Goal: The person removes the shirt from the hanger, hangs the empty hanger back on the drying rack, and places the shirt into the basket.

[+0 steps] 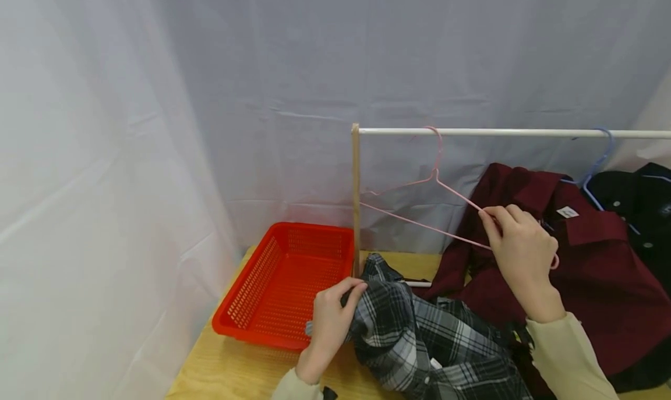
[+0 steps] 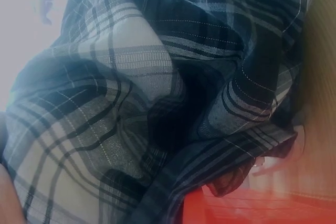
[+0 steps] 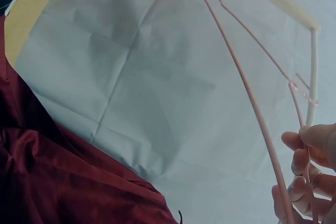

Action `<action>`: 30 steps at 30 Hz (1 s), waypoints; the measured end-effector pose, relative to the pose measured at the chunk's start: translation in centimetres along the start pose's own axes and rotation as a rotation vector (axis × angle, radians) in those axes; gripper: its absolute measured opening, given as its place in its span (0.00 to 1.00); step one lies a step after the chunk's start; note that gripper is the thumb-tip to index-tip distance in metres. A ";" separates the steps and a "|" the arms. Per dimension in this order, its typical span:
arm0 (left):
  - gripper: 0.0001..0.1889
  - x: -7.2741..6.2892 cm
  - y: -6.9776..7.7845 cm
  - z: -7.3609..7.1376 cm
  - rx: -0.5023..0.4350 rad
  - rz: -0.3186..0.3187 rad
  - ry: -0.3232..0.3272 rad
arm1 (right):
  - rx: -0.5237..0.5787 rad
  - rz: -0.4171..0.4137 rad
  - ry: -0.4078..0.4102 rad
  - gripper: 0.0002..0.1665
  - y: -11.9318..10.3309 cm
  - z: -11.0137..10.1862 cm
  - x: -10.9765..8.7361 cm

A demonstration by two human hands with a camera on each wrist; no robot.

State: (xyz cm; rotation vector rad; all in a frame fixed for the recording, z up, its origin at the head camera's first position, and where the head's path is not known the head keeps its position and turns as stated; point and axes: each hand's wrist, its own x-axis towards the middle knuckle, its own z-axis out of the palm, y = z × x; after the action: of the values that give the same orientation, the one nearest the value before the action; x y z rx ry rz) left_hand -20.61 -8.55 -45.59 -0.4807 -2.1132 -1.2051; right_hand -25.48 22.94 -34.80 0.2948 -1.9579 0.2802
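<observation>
My right hand (image 1: pixel 524 248) pinches the sloping arm of a pink wire hanger (image 1: pixel 437 173), whose hook loops over the white rail (image 1: pixel 498 133). In the right wrist view, the thumb and fingers close round the hanger's wire (image 3: pixel 304 156). Lower and to the left, my left hand (image 1: pixel 332 315) pinches a grey and black plaid shirt (image 1: pixel 398 324) by its edge. The shirt hangs bunched over the table, and its folds fill most of the left wrist view. The hanger carries no garment.
A red plastic basket (image 1: pixel 283 289) stands left of the rack's wooden post (image 1: pixel 356 196) on the wooden table (image 1: pixel 209 365). A maroon shirt (image 1: pixel 592 295) hangs from a blue hanger (image 1: pixel 597 167) at the right, with a black garment (image 1: pixel 650 213) behind it. Pale sheets surround the table.
</observation>
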 end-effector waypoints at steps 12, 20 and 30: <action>0.07 0.0 -0.1 0.5 0.011 -0.011 -0.004 | 0.000 -0.003 -0.049 0.08 0.3 -1.1 -0.6; 0.06 -0.1 -0.2 0.5 0.010 -0.013 -0.004 | 0.005 -0.007 -0.063 0.09 0.9 -1.4 -1.2; 0.05 -0.2 -0.4 0.6 0.028 -0.006 -0.008 | 0.020 -0.067 0.042 0.11 0.6 -2.1 -1.7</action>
State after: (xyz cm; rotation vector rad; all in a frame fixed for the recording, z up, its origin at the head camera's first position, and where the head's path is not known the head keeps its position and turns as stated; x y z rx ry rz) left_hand -20.87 -8.24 -46.20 -0.4681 -2.1363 -1.1771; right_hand -23.24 24.27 -35.56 0.3645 -1.9008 0.2609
